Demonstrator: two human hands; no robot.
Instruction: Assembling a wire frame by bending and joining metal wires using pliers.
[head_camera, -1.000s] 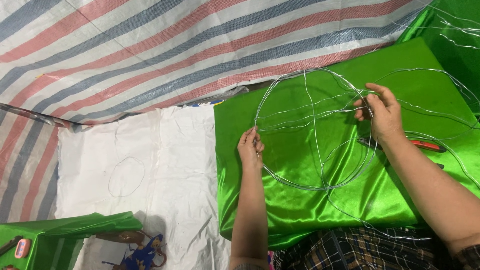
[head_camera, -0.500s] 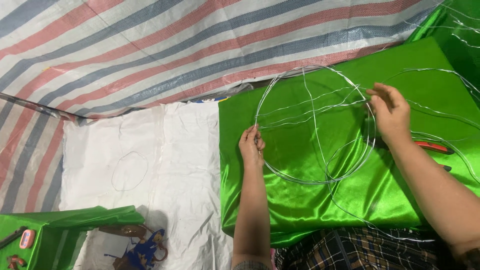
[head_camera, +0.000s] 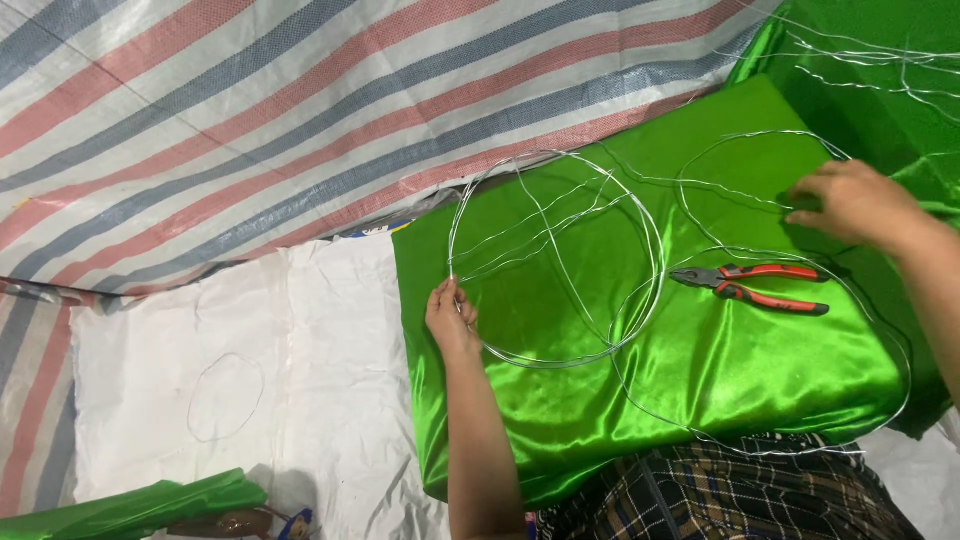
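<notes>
A round frame of thin silver wire with crossing spokes lies on shiny green satin cloth. My left hand pinches the frame's left rim. My right hand rests further right, fingers curled on a thinner wire strand that runs from a second, larger wire loop. Red-handled pliers lie on the cloth between the two hands, inside the larger loop.
A red, blue and white striped tarp covers the ground behind. A white sheet with a small wire ring lies at left. More green cloth and loose wire sit at top right. Plaid fabric shows at the bottom.
My right hand left the round frame's right rim and moved right to the loose wire strand. The view shifted, bringing the pliers and the larger loop fully into sight. The left hand kept its grip.
</notes>
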